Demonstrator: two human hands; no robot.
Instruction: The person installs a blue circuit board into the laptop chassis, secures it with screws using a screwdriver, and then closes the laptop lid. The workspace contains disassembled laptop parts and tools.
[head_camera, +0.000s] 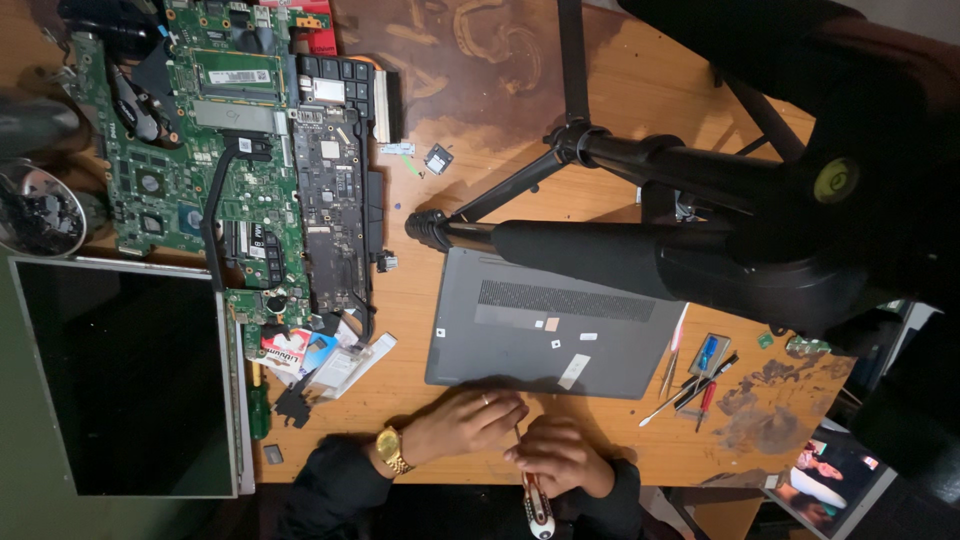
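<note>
Head view, looking down on a wooden table. Both hands are working at the near edge of a grey laptop lying bottom-up, just in front of the person. Left hand, gold watch on the wrist, is resting curled with its fingertips touching the laptop's near edge, holding nothing I can make out. Right hand is closing around a screwdriver; its striped handle is sticking out toward the body, and the tip is hidden under the fingers.

Laptop is looking stiff, flat and fairly heavy, with a smooth shell that could slip; best gripped by the two side edges, not by the vent strip. Screwdriver is light and rigid, held by the handle.

Around them: small tools are lying just right of the laptop, bare circuit boards are crowding the far left, a loose screen panel is sitting near left, and a black tripod is standing over the far side of the laptop. Boards are looking fragile.
</note>
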